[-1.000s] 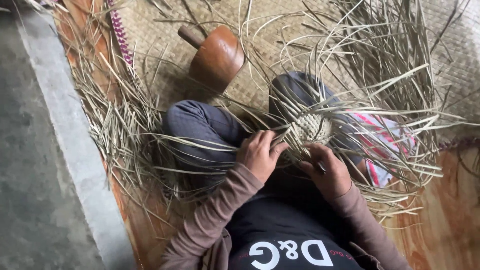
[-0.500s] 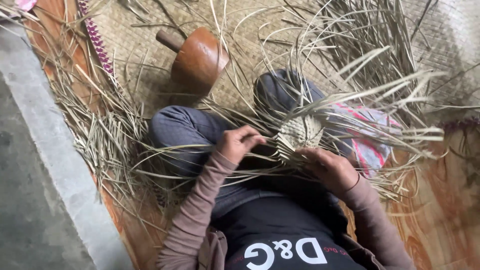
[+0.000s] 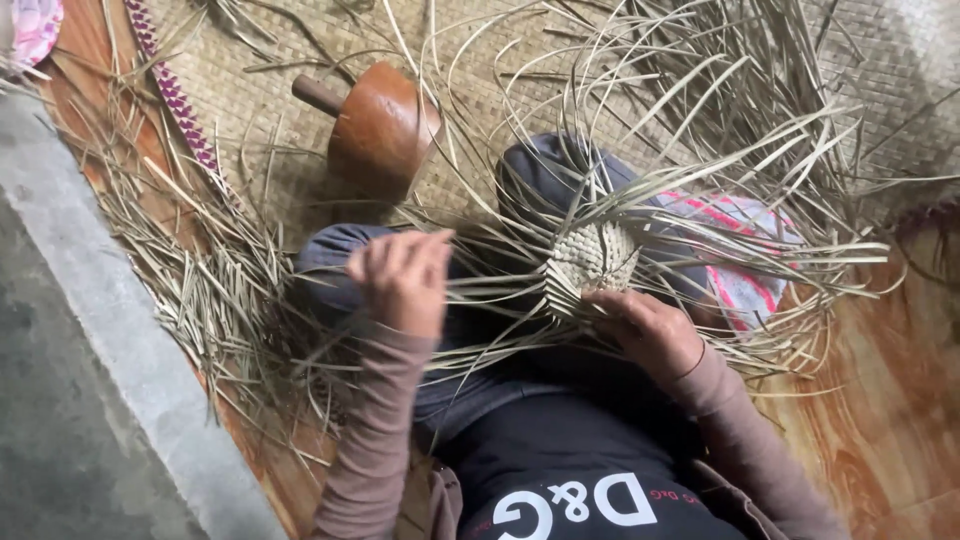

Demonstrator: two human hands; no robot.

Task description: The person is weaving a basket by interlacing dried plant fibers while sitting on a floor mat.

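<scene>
You were mid-weave: your right hand [image 3: 645, 325] pinned the small woven panel [image 3: 592, 262] over your lap while your left hand [image 3: 402, 280], fingers curled, pinched loose straw strands [image 3: 500, 285], which next needed threading across evenly.

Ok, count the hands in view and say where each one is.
2. The left hand is raised over the left knee, pulling loose straw strips. The right hand presses on the near edge of the small woven piece in the lap.
</scene>
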